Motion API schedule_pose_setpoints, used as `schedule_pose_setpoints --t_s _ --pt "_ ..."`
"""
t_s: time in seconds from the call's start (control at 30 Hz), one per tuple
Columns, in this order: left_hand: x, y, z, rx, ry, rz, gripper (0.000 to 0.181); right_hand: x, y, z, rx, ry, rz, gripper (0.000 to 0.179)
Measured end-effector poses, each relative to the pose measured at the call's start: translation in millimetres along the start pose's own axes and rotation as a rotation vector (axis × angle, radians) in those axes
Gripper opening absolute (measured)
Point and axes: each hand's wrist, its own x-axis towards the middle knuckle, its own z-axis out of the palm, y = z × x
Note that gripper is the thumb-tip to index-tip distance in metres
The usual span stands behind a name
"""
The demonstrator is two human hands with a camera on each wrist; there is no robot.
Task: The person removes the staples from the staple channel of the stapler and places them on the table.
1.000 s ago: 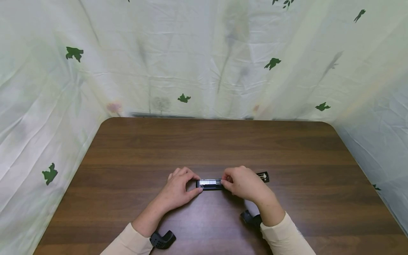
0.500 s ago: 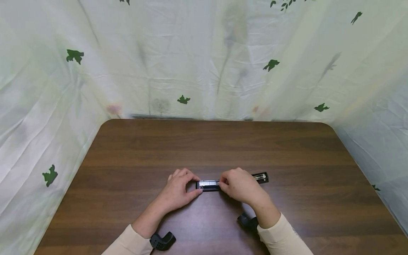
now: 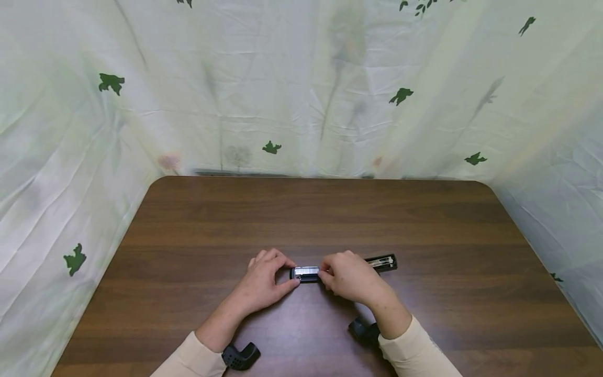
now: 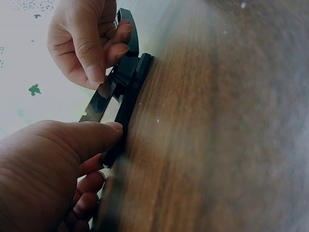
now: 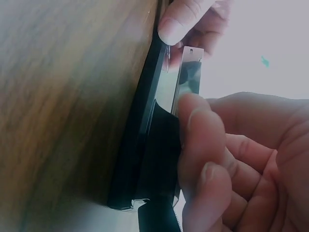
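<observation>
An opened-out black stapler (image 3: 306, 277) lies across the table near the hands. My left hand (image 3: 266, 280) holds its left end, thumb on the near side and fingers on the far side. In the left wrist view, the left thumb presses the black base (image 4: 129, 104). My right hand (image 3: 353, 275) pinches at the middle of the stapler, on the bright metal magazine (image 5: 189, 72). To the right of that hand, the swung-open top arm (image 3: 387, 263) shows its inner metal parts. The right fingers hide the middle; whether they also hold staples, I cannot tell.
The brown wooden table (image 3: 301, 214) stretches beyond and to both sides of the hands. A pale curtain (image 3: 301, 78) with green leaf shapes hangs behind it. Black wrist devices (image 3: 241, 356) hang by both sleeves near the tabletop.
My right hand has slid left along the stapler, uncovering more of the opened top arm. The left hand stays at the left end.
</observation>
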Motion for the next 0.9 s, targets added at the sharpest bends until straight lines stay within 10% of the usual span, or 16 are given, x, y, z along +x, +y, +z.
schedule_pose_setpoints --t_s 0.9 --pt "-0.5 -0.4 0.6 -0.005 0.001 -0.001 0.027 4.4 1.9 5.2 -0.03 0.102 -0.068 0.008"
